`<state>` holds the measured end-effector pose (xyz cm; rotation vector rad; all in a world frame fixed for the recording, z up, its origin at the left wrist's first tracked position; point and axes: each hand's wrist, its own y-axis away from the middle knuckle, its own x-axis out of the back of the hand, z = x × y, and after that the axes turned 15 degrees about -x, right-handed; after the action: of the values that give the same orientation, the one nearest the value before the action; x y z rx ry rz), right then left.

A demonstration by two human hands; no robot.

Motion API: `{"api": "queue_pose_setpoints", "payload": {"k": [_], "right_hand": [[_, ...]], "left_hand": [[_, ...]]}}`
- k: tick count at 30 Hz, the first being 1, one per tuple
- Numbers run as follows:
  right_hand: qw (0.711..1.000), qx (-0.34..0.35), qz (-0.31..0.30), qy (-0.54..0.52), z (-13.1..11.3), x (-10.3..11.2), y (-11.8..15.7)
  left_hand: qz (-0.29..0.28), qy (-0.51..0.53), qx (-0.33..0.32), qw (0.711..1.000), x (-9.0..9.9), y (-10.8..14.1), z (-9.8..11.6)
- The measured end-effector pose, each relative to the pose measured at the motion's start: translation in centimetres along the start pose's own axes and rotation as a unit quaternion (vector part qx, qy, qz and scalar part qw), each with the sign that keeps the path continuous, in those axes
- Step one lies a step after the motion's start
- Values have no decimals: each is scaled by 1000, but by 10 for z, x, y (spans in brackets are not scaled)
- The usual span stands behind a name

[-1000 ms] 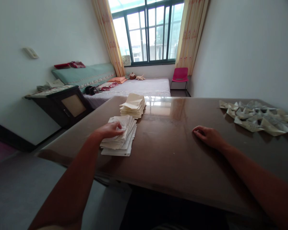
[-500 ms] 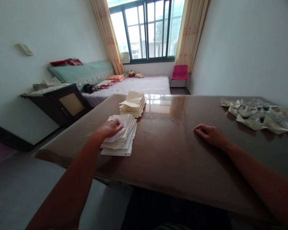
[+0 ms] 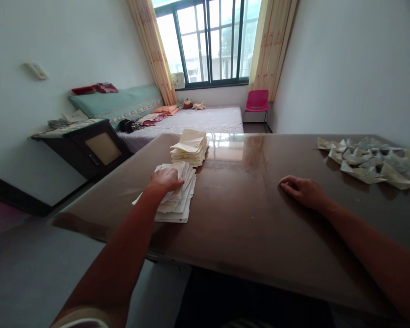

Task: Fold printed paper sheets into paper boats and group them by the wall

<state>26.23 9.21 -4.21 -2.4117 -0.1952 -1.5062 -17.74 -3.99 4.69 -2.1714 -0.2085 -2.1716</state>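
My left hand lies on top of the nearer stack of white written papers, its fingers curled at the upper sheets. Whether it pinches a sheet cannot be made out. One sheet's corner juts out at the left, beside my wrist. Just behind is a second stack of cream papers, touching or nearly touching the first. On the brown table, my right hand rests on its side with fingers curled together and nothing visible in them. Several folded paper shapes stand at the table's far right.
Beyond the table are a bed and a pink chair under the window. A dark cabinet stands at the left. The table's near edge runs in front of my body.
My left hand has moved right across the top of the nearer stack, its fingers more curled. A sheet corner now sticks out at the left. My right hand stays in place.
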Motion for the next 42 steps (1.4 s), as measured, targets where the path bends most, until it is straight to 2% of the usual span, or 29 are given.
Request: {"api": "queue_pose_setpoints", "payload": {"k": [4,11,13,16,17,18,20,22,24,26,28,30,33,36,39,42], "right_hand": [[1000,0,-9,-3,0,0,0],[1000,9,-10,2,2,0,0],[1000,8,-9,3,3,-1,-1],[1000,5,-8,-2,3,-1,0],[1000,6,-8,-6,3,-1,0],[1000,7,-7,-11,3,-1,0],[1000,4,1,-30,3,-2,-1],[997,-8,14,-70,1,-2,-3],[991,-18,23,-128,-1,-3,-4],[982,0,16,-188,-2,-3,-5],[974,38,10,-221,-2,-1,-5],[970,60,1,-235,-2,3,-4],[974,118,-41,-189,-6,15,-3],[971,193,-82,-116,-17,25,-3],[972,208,-89,-71,-35,31,-4],[974,193,-116,-22,-51,31,-4]], "left_hand": [[-32,-16,-11,999,7,8,-2],[-37,-8,-5,999,3,17,-4],[-19,3,-3,1000,6,21,-10],[29,4,9,1000,22,31,-12],[56,-3,10,998,29,35,-6],[120,-19,-4,993,36,38,5],[219,-30,-93,971,42,42,41],[268,-31,-222,937,38,42,89],[265,-49,-355,895,21,36,137],[237,-90,-476,842,-2,27,171],[211,-129,-553,795,-23,16,186],[176,-146,-596,770,-39,4,186],[159,-136,-594,777,-52,-9,171],[151,-93,-535,826,-55,-13,160],[151,-6,-455,878,-56,-10,158],[140,76,-425,891,-58,-8,159]]}}
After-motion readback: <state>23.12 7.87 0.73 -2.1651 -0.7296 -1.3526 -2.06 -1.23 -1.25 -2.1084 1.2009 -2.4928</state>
